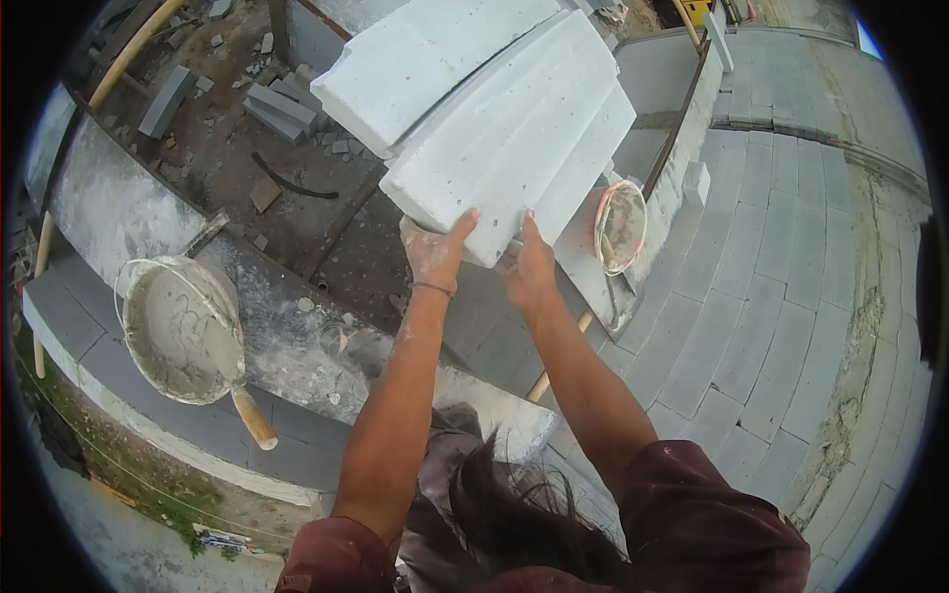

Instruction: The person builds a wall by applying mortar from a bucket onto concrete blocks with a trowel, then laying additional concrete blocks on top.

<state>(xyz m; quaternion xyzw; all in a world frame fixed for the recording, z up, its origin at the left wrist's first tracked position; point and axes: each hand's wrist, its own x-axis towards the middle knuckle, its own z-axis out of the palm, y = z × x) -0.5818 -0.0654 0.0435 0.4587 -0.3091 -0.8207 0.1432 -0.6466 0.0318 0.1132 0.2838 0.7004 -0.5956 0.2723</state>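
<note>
Both my hands grip the near end of a pale aerated concrete block. My left hand has its thumb on the upper face at the near left corner, and its other fingers are hidden beneath. On the near right edge, my right hand presses its thumb to the block, its fingers partly out of sight. Beside the held block, on the left, lies another pale block, with a narrow dark gap between them. What supports the far ends is hidden.
To the left, a bucket of wet mortar holds a wooden-handled trowel on a plank platform. A second mortar bucket stands right of the blocks. Block walling rises at right; loose blocks lie on the ground below.
</note>
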